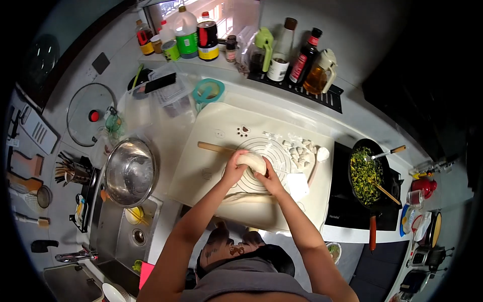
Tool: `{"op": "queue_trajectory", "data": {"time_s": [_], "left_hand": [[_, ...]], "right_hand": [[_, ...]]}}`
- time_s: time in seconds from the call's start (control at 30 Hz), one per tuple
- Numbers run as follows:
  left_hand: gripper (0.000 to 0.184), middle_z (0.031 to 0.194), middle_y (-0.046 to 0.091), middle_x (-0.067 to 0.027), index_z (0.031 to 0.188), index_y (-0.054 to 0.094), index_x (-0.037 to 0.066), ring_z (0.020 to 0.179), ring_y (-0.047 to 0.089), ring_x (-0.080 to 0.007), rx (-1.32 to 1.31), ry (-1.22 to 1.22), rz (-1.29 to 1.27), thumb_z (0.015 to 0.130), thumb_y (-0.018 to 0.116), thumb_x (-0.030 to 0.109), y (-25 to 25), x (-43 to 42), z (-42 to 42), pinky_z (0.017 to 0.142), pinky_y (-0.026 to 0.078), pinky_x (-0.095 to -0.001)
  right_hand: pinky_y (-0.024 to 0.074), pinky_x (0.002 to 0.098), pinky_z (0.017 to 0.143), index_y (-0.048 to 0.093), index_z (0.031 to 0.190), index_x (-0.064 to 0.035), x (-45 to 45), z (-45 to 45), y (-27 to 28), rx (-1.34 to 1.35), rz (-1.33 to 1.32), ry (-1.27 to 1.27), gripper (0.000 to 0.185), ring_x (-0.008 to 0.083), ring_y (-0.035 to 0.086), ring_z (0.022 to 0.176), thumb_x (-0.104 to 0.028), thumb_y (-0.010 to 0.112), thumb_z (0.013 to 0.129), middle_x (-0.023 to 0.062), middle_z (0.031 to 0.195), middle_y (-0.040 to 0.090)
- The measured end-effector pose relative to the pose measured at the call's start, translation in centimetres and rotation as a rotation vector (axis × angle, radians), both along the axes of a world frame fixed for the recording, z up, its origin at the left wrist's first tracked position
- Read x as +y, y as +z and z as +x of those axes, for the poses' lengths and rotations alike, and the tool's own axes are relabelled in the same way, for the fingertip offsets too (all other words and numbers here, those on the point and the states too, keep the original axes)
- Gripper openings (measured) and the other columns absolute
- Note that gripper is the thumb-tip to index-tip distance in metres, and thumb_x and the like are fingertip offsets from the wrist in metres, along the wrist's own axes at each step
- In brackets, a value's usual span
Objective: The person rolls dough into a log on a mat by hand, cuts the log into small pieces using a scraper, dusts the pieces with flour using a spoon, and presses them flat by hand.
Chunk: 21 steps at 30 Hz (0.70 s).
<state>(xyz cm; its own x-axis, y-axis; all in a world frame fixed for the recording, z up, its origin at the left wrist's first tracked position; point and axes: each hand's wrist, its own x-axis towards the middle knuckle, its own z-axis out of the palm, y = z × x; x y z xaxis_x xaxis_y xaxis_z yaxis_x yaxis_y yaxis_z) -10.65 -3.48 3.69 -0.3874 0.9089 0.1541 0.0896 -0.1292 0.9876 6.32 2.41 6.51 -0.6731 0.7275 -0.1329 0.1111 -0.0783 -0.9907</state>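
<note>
Here, a dough lump (251, 162) gripped from 2 sides

The left hand (235, 168) curls its fingers around 1 end; the right hand (269, 180) holds the other between thumb and fingers. The lump is over the mat (193, 168), within its printed rings; I cannot tell whether it touches. A rolling pin (215, 147) lies beside the left hand, a dough strip (249, 199) along the near edge.

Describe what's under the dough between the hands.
Around the dough, the circle-printed mat shows; a wooden stick runs toward the left hand. Directly beneath, the dough, that hand and the right hand cover the view.
</note>
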Motion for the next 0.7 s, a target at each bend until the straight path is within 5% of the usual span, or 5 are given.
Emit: {"op": "queue_trajectory", "data": {"time_s": [0.13, 0.27, 0.4, 0.53, 0.7], "left_hand": [[0.049, 0.122, 0.053, -0.0096, 0.125, 0.047, 0.01, 0.113, 0.054, -0.0248, -0.902, 0.143, 0.007, 0.08, 0.047, -0.011, 5.3, -2.0, -0.6, 0.094, 0.047, -0.0367], [0.046, 0.124, 0.052, -0.0129, 0.124, 0.047, 0.011, 0.116, 0.051, -0.0311, -1.139, 0.251, 0.139, 0.081, 0.048, -0.004, 8.0, -5.4, -4.7, 0.097, 0.045, -0.0494], [0.042, 0.123, 0.053, -0.0133, 0.125, 0.045, 0.008, 0.116, 0.051, -0.0327, -1.24, 0.342, 0.319, 0.083, 0.052, 0.008, 7.4, -9.0, -8.2, 0.095, 0.045, -0.05], [0.041, 0.124, 0.054, -0.0134, 0.127, 0.046, 0.005, 0.117, 0.051, -0.031, -1.037, 0.37, 0.221, 0.089, 0.047, 0.018, 5.0, -13.6, -12.8, 0.097, 0.041, -0.0449], [0.049, 0.128, 0.054, -0.0125, 0.127, 0.049, 0.003, 0.121, 0.049, -0.0283, -0.069, 0.562, 0.065, 0.08, 0.054, 0.016, 1.6, -21.8, -23.2, 0.105, 0.037, -0.0398]], "right_hand": [[0.0278, 0.0322, 0.109, 0.01, 0.151, -0.0107, -2.5, -4.8, 2.2, 0.122, -0.087, -0.037, 0.08, 0.025, 0.036, 0.13, -0.01, 0.061, 0.089, 0.0156, 0.141, 0.037], [0.0242, 0.0344, 0.111, 0.008, 0.152, -0.013, -4.3, -8.9, 1.9, 0.29, -0.081, -0.077, 0.075, 0.0267, 0.028, 0.136, -0.019, 0.056, 0.095, 0.0144, 0.148, 0.029], [0.0355, 0.0477, 0.106, 0.023, 0.147, -0.0168, -6.5, -14.5, 6.5, 0.188, -0.643, 0.12, 0.057, 0.0265, 0.044, 0.125, -0.038, 0.045, 0.099, 0.0121, 0.142, 0.04], [0.0463, 0.0494, 0.099, 0.041, 0.136, -0.0093, -9.4, -19.0, 7.0, 0.323, -0.918, 0.264, 0.045, 0.0317, 0.054, 0.115, -0.032, 0.05, 0.098, 0.0132, 0.132, 0.051], [0.0449, 0.0454, 0.101, 0.04, 0.133, -0.0051, -11.5, -22.9, 4.1, 0.397, -1.106, 0.187, 0.046, 0.0329, 0.054, 0.117, -0.019, 0.057, 0.094, 0.0167, 0.128, 0.054]]}}
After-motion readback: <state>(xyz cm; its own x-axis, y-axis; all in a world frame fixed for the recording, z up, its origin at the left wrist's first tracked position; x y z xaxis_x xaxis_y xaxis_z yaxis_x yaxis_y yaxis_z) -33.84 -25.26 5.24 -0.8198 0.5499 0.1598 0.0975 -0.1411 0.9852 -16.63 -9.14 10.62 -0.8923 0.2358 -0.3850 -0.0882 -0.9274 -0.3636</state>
